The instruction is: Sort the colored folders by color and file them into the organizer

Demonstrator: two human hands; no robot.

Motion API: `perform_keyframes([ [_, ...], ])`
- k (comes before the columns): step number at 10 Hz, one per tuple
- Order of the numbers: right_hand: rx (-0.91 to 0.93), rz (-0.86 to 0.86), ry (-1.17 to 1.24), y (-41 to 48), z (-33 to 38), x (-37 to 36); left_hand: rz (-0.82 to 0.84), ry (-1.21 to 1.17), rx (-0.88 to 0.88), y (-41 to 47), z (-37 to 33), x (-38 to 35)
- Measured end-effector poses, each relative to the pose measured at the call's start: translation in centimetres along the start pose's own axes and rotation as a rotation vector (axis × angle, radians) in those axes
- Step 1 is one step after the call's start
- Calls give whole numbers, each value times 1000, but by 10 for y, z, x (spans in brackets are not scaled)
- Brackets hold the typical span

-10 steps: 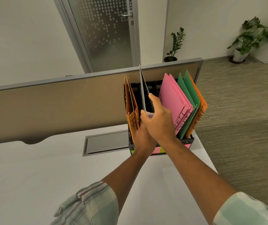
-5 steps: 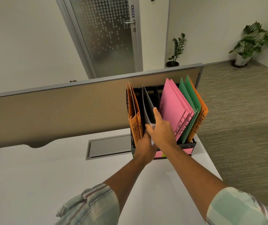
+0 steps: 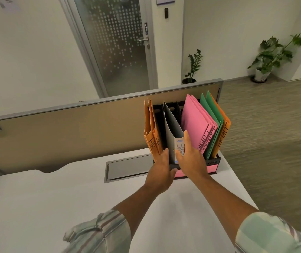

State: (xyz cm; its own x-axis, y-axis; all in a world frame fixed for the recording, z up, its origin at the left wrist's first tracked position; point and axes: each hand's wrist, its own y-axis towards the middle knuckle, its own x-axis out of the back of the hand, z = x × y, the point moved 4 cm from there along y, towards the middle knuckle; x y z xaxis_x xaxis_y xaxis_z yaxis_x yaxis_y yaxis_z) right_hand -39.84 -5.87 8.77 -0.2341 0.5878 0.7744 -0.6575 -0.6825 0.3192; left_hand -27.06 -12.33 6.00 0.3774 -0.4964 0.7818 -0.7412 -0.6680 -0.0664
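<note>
Folder (image 3: 173, 125), smooth and grey, stands in slotted black organizer (image 3: 213, 161), left hand (image 3: 159, 172) and right hand (image 3: 191, 161) flat-fingered beside it.

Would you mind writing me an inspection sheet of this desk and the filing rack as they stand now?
Surface: white desk with a closed grey hatch set in it.
Job's things: black organizer holds, left to right, orange folders, a grey folder, pink folders, green folders and an end orange folder; orange sits at both ends.
Clutter: nothing seen.
Hands: right hand lays straight fingers on the grey folder's spine; left hand is at its other side, grip unclear.
Cables: nothing seen.
Surroundings: partition behind the desk, frosted door, small potted plant, larger plant, carpet.
</note>
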Motion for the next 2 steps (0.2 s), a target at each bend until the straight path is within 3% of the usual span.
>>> perform_keyframes([
  [2, -24, 58, -151, -43, 0, -10, -112, 244, -90, -37, 27, 22],
])
